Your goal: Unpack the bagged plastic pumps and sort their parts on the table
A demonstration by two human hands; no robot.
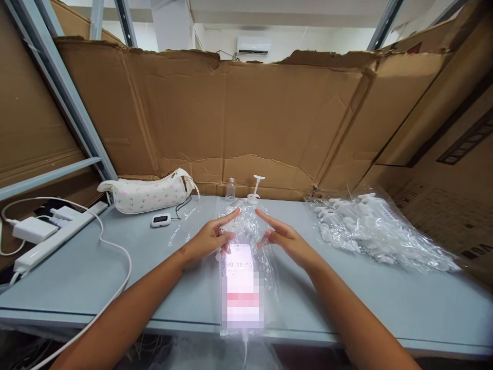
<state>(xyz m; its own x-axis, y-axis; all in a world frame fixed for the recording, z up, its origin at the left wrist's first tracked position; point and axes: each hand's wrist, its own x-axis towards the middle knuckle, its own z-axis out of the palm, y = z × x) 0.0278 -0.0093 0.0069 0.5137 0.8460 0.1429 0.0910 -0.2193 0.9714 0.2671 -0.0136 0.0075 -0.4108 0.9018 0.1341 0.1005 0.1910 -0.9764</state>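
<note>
My left hand [213, 237] is over the left side of a clear crinkled plastic bag [265, 267], index finger stretched forward and thumb apart. Across from it, my right hand [284, 234] mirrors that pose at the bag's right side. Both look open; I cannot tell whether their lower fingers touch the film. Between and below them is a lit phone [239, 262] with a timer on its screen, part of it blurred out. Just beyond the fingertips stands a white pump head [254, 194], its lower part hidden behind the film. A small clear bottle [230, 189] stands left of it.
A large clear bag of white pump parts [370, 228] lies at the right. On the left are a patterned white pouch [150, 195], a small white device [160, 220], a power strip [57, 239] and a looping white cable [125, 252]. Cardboard [250, 118] walls the back.
</note>
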